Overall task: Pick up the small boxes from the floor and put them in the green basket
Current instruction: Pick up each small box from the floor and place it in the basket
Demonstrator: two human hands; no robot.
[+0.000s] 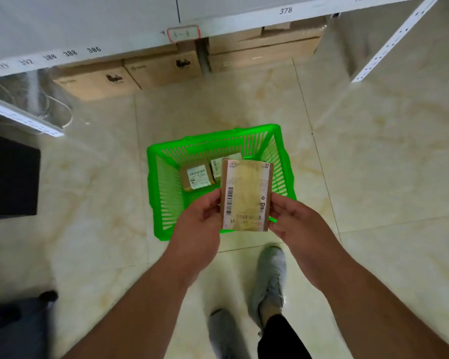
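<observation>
A small brown box with a white shipping label (246, 195) is held flat above the green basket (163, 193), which stands on the tiled floor. My left hand (200, 224) grips the box's left edge and my right hand (293, 221) grips its right edge. Inside the basket lie two small labelled boxes: one (197, 176) at the left of the basket's bottom, another (217, 165) partly hidden behind the held box.
White shelving (88, 35) with numbered labels runs along the top, with large cardboard cartons (166, 66) on the floor under it. A dark object (11, 174) sits at the left. My feet in grey shoes (270, 281) stand below the basket.
</observation>
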